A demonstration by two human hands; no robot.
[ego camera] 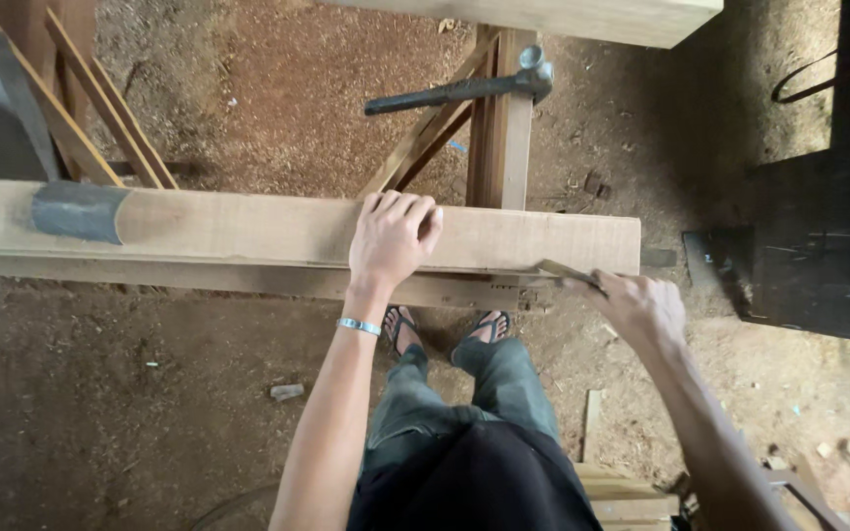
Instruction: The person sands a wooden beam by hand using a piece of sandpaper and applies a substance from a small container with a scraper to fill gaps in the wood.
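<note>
Left hand (393, 239) presses flat, fingers spread, on wooden beam (277, 231); right hand (641, 307) grips thin wood sliver (565, 272) at beam edge.

pale tan plank (248, 231), grey patch (79, 210)

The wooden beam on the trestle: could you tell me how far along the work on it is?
The wooden beam already rests across the trestle. In hand: the left hand presses it flat while the right hand pulls a thin strip at its near edge. The hammer lies unused.
</note>
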